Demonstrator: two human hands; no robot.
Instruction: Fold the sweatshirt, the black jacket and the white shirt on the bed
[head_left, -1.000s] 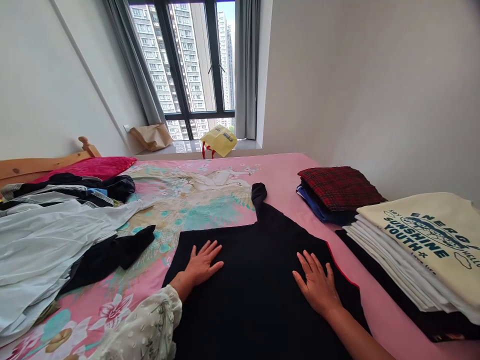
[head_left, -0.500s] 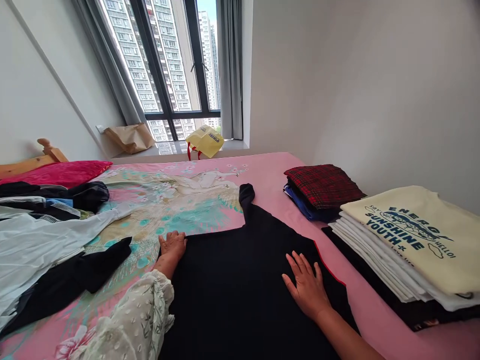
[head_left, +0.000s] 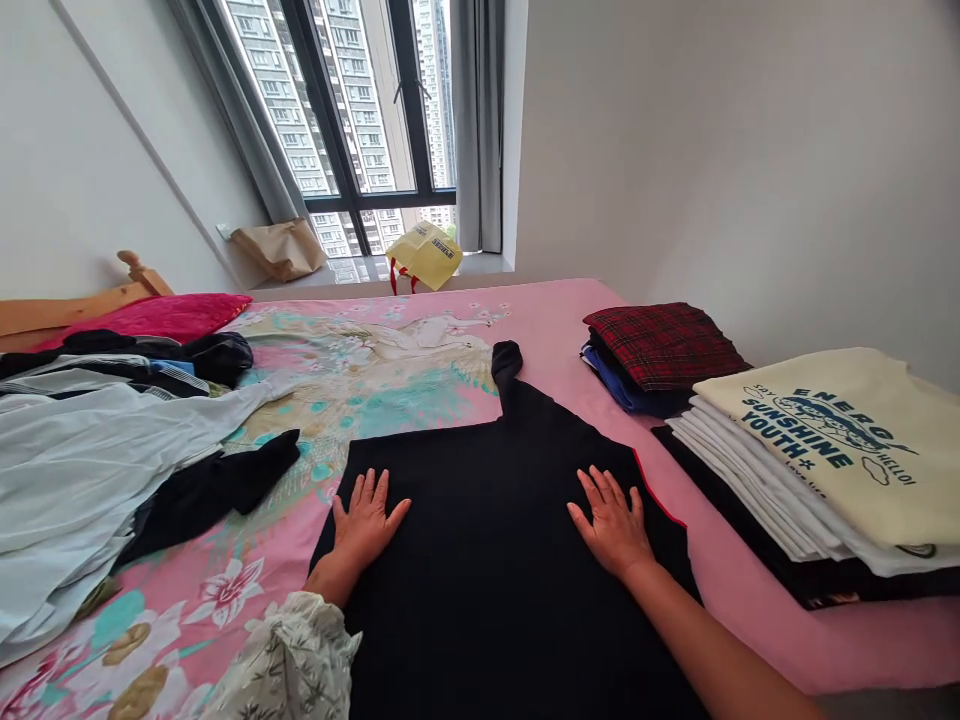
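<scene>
left hand (head_left: pixel 367 520) and right hand (head_left: pixel 611 522) lie apart and open on a black garment (head_left: pixel 480 530), neither gripping it, and the garment lies spread near the middle of a pink bed sheet (head_left: pixel 555 320) printed with birds and flowers. the main risk looks like drag: the cloth seems soft and the sheet smooth, so palms that slide while pressing could wrinkle the garment or pull it askew. its narrow black sleeve (head_left: pixel 507 365) runs out alone toward the far end of the bed and could easily shift out of line. the red-edged hem (head_left: pixel 660 495) on the right side lies near a stack of folded cream t-shirts (head_left: pixel 832 440), so a careless sweep of the arm might tip that stack or the plaid bundle (head_left: pixel 664 345) beyond it. on the left, a loose black piece (head_left: pixel 217 490) sits by a heap of pale shirts (head_left: pixel 97 470); matching in colour, it could get tangled with the spread garment or mistaken for part of it. the left hand has its fingers fanned near the garment's left edge, its wrist coming from a sheer floral sleeve (head_left: pixel 289 655). the right hand mirrors it, fingers splayed, with a bare forearm (head_left: pixel 712 640) reaching in from the lower right.
</scene>
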